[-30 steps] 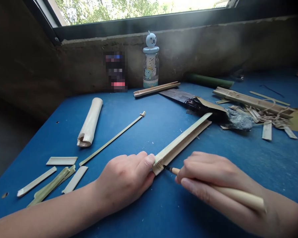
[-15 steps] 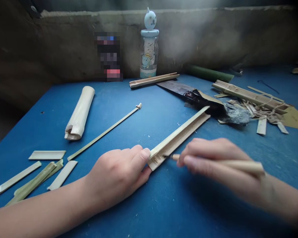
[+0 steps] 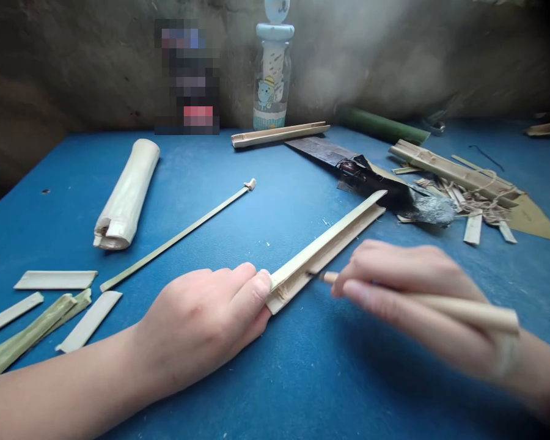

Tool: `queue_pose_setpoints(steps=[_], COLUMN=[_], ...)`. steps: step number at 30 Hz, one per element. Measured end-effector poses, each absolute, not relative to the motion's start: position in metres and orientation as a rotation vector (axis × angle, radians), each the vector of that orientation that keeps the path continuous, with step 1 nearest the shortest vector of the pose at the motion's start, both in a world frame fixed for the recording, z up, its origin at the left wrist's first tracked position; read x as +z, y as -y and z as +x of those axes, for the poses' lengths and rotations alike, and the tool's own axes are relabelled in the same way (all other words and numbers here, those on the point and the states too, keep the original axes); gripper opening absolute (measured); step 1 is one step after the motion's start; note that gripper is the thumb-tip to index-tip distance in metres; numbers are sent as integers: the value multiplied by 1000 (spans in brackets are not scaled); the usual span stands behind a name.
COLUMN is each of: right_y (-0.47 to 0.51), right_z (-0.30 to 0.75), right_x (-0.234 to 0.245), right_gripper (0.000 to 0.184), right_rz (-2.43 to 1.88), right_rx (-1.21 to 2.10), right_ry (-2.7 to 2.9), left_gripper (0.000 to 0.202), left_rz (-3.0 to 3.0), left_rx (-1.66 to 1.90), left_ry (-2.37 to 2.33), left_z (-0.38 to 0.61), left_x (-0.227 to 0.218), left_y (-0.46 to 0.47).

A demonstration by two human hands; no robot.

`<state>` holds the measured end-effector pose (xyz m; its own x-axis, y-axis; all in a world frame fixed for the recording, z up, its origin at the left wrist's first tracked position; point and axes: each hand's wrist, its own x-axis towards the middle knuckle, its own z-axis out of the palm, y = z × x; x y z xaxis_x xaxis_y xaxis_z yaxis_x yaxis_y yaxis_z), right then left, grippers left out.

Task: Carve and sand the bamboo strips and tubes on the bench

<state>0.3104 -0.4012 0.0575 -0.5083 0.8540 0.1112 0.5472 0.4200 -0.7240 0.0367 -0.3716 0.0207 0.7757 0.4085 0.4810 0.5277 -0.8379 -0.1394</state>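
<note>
Here we go: my left hand (image 3: pixel 201 318) sits curled against the near end of a split bamboo strip (image 3: pixel 323 247), its fingertips (image 3: pixel 263 284) pressed on the bamboo in a firm closed grip. The strip lies on the blue table (image 3: pixel 275 379), in from the near edge, its long axis angling away up and to the right, tip aimed toward the far right corner. My right hand (image 3: pixel 398 287) grips a wooden-handled tool (image 3: pixel 467 311), closed around it, the tool pointing left, its tip right beside the strip's near end; touching or not, I can't tell.
</note>
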Motion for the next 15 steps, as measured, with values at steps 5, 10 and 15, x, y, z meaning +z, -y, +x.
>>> queue_pose_setpoints(steps=[5, 10, 15], right_y=[404, 404, 402], right_z=[311, 312, 314], right_x=[57, 60, 59], right_gripper=[35, 36, 37], right_rz=[-1114, -1324, -1338], right_rx=[868, 952, 957], right_ry=[2283, 2170, 2079], left_gripper=[13, 12, 16], left_rz=[-2738, -2735, -2728], left_rx=[-604, -601, -525], left_ry=[751, 731, 659], left_z=[34, 32, 30], left_x=[21, 24, 26], left_y=[372, 374, 377])
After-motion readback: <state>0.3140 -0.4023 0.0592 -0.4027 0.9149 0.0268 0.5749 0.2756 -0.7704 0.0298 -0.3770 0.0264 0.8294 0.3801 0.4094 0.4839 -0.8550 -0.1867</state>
